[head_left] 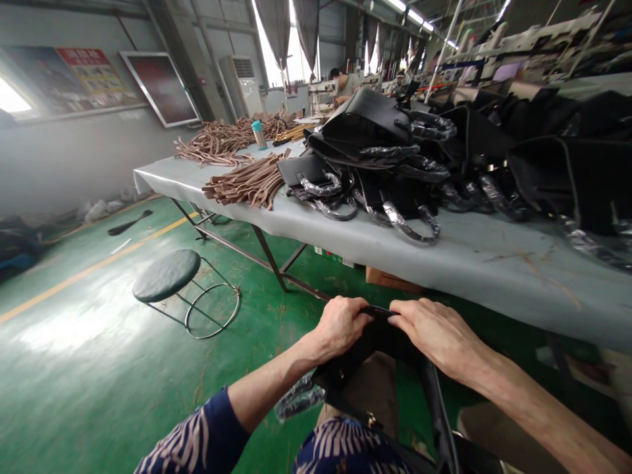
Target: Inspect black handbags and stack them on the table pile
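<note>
A black handbag (pixel 353 368) rests on my lap, its far top edge raised between my two hands. My left hand (pixel 344 324) is closed on that edge, thumb and fingers pinching it. Just to the right, my right hand (pixel 434 334) grips the same edge, a short gap apart. One plastic-wrapped handle (pixel 300 397) hangs out at the bag's left side. A small gold-coloured metal piece (pixel 371 419) shows on the near side. The bag's lower part is dark and partly hidden by my forearms.
On the grey-covered table (pixel 498 263) ahead lie piled black bags (pixel 365 131) with wrapped handles, bundles of brown strips (pixel 249 181) and a teal-capped bottle (pixel 259 135). A round stool (pixel 166 275) stands on the green floor at left. Another person (pixel 349 85) sits far back.
</note>
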A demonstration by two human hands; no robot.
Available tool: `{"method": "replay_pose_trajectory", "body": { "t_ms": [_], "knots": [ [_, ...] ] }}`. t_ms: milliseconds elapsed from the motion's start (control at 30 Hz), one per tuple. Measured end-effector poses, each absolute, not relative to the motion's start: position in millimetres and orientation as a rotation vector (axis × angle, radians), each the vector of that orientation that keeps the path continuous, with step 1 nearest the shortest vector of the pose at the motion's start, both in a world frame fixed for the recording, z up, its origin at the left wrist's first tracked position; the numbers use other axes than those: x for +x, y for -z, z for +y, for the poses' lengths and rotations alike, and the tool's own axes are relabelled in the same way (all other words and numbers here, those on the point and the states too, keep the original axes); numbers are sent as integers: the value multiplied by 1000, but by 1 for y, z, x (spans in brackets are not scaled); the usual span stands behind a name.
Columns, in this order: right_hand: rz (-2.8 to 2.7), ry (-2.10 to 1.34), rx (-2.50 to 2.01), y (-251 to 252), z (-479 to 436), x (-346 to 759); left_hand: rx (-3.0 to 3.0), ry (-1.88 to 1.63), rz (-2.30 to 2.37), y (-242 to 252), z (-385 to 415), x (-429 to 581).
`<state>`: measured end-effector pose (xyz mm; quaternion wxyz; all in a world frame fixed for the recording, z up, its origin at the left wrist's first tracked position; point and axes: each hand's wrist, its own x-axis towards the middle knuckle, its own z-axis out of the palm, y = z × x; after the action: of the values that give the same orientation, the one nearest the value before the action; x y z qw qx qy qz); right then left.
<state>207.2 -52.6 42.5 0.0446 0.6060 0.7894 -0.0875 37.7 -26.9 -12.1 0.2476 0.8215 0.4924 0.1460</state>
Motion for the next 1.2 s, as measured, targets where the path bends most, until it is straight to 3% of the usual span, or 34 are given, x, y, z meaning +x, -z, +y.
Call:
{"method": "replay_pose_trajectory", "body": {
  "t_ms": [400, 767, 1000, 1200],
  "knots": [
    [2439, 208, 1809, -30, -58, 210, 2426, -164, 1380, 5, -32, 44],
    [2587, 22, 1785, 11, -68, 205, 2512, 12, 1379, 5, -38, 50],
    [2812, -182, 1706, 29, -68, 210, 2584, 53, 1307, 8, -34, 48],
    [2797, -80, 1682, 15, -64, 209, 2565, -73, 1298, 7, -28, 47]
  ]
}}
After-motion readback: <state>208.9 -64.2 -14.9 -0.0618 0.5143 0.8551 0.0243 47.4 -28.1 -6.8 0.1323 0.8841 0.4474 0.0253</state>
